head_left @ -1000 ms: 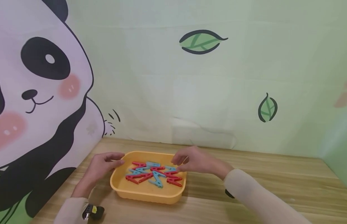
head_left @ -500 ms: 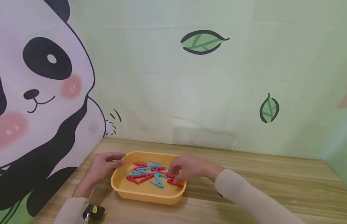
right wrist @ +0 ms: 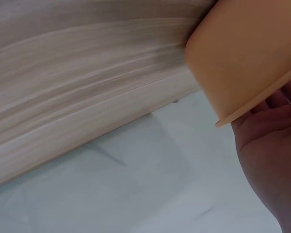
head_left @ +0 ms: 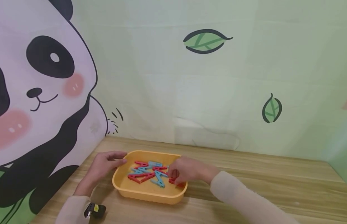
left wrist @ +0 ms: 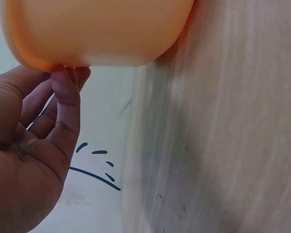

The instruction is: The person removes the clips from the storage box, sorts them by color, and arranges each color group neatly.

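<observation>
A shallow yellow plastic basin (head_left: 149, 196) sits on the wooden table, with several red and blue clothespins lying in it. My left hand (head_left: 102, 166) holds the basin's rim at the back left corner; the left wrist view shows its thumb and fingertips pinching the edge. My right hand (head_left: 191, 169) reaches over the right side with curled fingers, thumb and fingertips at a red clothespin (head_left: 172, 180) that they partly cover. A blue clothespin (head_left: 158, 183) and a red clothespin (head_left: 147, 177) lie farther left. In the right wrist view the basin's wall hides the right fingertips.
Behind the wooden table (head_left: 260, 183) stands a pale green wall (head_left: 151, 77) with printed leaves. A panda picture (head_left: 56, 124) covers the left side. A black wrist device (head_left: 95, 210) is strapped at the left sleeve.
My right hand has come down and slightly left into the basin, its fingers closing in at a red clothespin on the right side. The left hand has stayed at the rim.
</observation>
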Motion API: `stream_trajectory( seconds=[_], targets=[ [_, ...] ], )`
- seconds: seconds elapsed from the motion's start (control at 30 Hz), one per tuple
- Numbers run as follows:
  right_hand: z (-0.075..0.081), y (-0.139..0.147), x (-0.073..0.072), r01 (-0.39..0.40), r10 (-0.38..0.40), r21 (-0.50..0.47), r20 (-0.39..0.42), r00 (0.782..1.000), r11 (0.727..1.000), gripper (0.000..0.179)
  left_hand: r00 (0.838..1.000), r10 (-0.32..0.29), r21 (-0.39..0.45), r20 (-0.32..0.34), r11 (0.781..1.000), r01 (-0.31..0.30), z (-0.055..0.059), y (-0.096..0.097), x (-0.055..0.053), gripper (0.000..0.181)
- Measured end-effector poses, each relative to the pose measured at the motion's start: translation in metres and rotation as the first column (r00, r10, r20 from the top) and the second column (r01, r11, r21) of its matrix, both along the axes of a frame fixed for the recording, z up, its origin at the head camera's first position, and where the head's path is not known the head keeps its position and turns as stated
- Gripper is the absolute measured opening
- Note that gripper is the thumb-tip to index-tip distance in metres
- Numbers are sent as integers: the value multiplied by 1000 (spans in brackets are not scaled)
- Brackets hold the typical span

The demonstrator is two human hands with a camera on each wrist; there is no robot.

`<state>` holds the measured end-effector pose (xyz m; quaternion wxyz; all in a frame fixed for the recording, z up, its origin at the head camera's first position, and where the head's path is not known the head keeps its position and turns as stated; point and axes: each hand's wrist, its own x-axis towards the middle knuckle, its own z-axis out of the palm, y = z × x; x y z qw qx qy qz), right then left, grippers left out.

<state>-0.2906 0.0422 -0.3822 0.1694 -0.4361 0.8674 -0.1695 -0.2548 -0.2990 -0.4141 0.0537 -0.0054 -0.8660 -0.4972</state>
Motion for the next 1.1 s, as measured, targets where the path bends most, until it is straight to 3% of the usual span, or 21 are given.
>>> stream_trajectory(
  seconds=[0.5, 0.9, 1.1],
  targets=[
    [0, -7, 4, -62, 62, 22, -7, 998, 998, 14, 1000, 9, -10, 2, 1000, -9, -1, -1, -1, 38],
    [-2, -7, 4, -23, 27, 59, -70, 997, 998, 13, 1000, 9, 12, 2, 1000, -9, -2, -1, -3, 37],
    [-3, -6, 4, 32, -33, -28, -37, 999, 999, 8, 1000, 23, 0, 11, 1000, -23, -2, -1, -2, 38]
  ],
)
